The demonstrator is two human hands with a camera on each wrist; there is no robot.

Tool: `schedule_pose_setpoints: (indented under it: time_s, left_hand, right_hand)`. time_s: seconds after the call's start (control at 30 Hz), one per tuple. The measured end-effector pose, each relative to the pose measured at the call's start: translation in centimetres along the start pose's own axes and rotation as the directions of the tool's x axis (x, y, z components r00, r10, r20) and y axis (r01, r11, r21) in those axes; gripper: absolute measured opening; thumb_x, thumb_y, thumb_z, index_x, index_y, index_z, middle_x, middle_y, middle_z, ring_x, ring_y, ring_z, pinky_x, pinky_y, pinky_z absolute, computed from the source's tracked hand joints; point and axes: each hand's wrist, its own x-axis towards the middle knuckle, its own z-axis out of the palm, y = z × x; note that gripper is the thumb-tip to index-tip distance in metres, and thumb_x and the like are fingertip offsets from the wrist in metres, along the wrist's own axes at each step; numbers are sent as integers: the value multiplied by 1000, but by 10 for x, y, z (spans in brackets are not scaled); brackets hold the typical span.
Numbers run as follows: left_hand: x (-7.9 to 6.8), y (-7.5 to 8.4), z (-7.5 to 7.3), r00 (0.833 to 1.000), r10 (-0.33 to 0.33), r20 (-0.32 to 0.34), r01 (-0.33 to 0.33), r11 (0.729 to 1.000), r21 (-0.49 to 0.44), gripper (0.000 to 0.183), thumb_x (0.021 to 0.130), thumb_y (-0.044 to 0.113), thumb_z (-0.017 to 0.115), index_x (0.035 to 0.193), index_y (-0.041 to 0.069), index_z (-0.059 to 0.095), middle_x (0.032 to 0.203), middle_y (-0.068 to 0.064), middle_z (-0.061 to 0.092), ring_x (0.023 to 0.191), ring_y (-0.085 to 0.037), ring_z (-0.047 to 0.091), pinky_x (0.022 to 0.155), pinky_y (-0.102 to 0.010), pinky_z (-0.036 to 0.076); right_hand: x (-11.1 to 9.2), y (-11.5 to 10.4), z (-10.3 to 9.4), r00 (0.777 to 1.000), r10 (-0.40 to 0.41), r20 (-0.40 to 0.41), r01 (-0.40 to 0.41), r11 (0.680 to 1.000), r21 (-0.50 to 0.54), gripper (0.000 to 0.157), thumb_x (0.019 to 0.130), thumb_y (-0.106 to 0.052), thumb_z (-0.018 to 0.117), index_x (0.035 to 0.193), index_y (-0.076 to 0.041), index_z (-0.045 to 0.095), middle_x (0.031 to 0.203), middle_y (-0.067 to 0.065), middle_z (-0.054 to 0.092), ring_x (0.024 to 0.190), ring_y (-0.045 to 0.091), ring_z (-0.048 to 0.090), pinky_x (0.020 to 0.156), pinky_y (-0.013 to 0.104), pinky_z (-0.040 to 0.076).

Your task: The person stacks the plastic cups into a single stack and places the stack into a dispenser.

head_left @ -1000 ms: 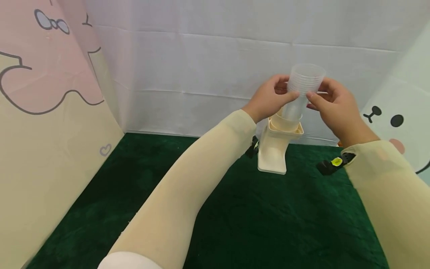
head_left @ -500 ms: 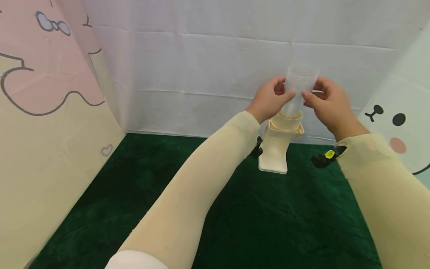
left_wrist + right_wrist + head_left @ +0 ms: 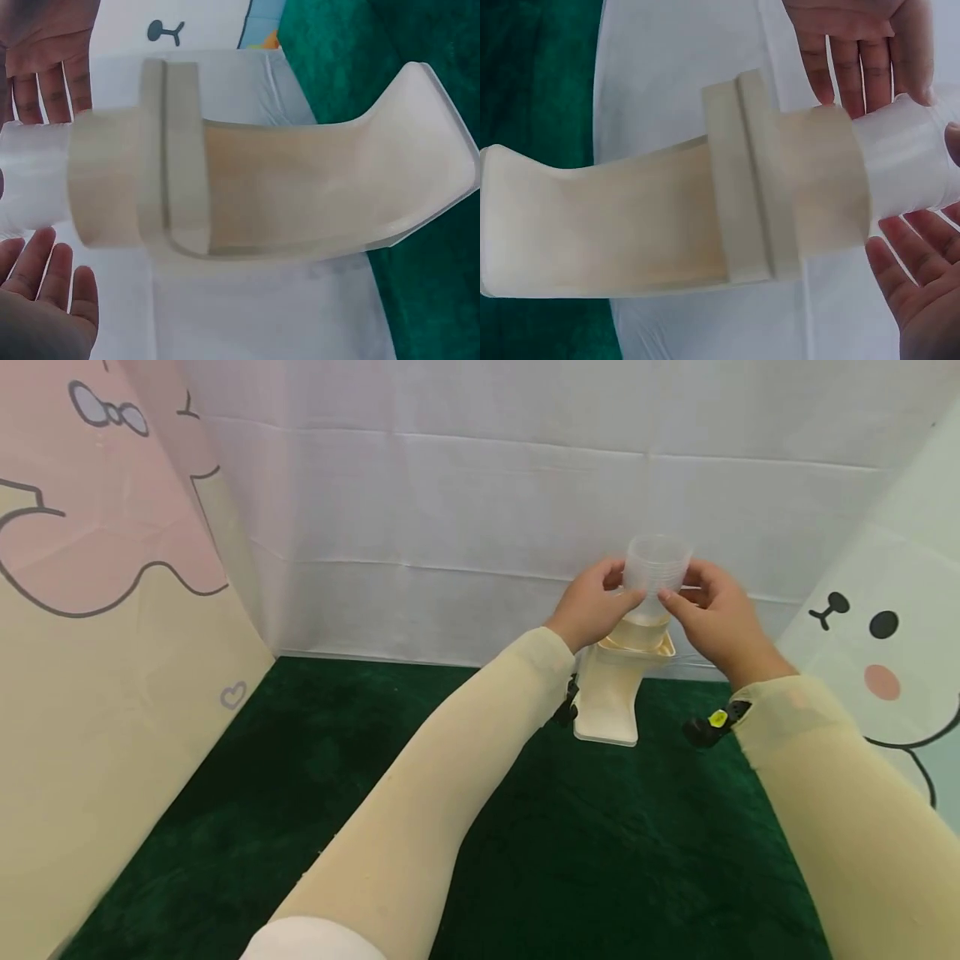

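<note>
A stack of clear plastic cups (image 3: 657, 558) stands upright between my two hands at the back right. My left hand (image 3: 595, 603) holds its left side between thumb and fingers. On the opposite side, my right hand (image 3: 716, 620) grips it the same way, thumb in front. Below the hands is a cream cup holder (image 3: 606, 697) with a round collar (image 3: 829, 180) on top and a curved body leading to a flat foot. The lower end of the cup stack (image 3: 34, 176) sits inside that collar, its bottom hidden there.
Dark green cloth (image 3: 375, 827) covers the table. A white curtain (image 3: 450, 502) hangs close behind the holder. Printed panels stand at the left (image 3: 112, 693) and right (image 3: 892, 643).
Both hands have brought the cup stack down and slightly left, so more of it is inside the holder's collar. The cup holder stays in place.
</note>
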Motion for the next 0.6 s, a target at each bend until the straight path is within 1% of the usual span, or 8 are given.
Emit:
schedule_pose_setpoints:
  time_s: [0.07,0.2,0.43,0.6]
  left_hand:
    - [-1,-3,0,1000,0,-2,0,1000,3,52,88,41,63,136,28,46,126,13,50,118,-6,46,96,-27,41]
    - [-3,-8,1,1000,0,-13,1,1000,23,51,89,40,63,135,27,47,126,12,52,117,-7,47,96,-26,41]
    - [-2,-17,7,1000,-19,-17,21,995,98,51,88,38,64,135,23,49,130,10,51,122,-10,45,97,-26,39]
    - [-1,-26,14,1000,-13,-13,14,993,116,47,88,37,64,131,22,53,128,11,52,121,-11,46,99,-29,39]
  right_hand:
    - [-1,3,2,1000,1,9,-1,1000,-11,62,92,-48,53,143,-17,37,136,13,46,121,34,46,97,56,36]
    - [-1,9,7,1000,-13,25,14,999,-29,63,92,-49,52,143,-15,37,135,12,48,122,33,46,99,54,35]
    - [-4,21,13,999,16,52,-12,996,-84,67,91,-52,51,144,-15,35,140,13,43,127,35,40,100,55,34]
    - [-7,29,15,998,3,68,5,994,-109,67,92,-51,51,143,-10,36,142,15,39,129,35,37,99,55,34]
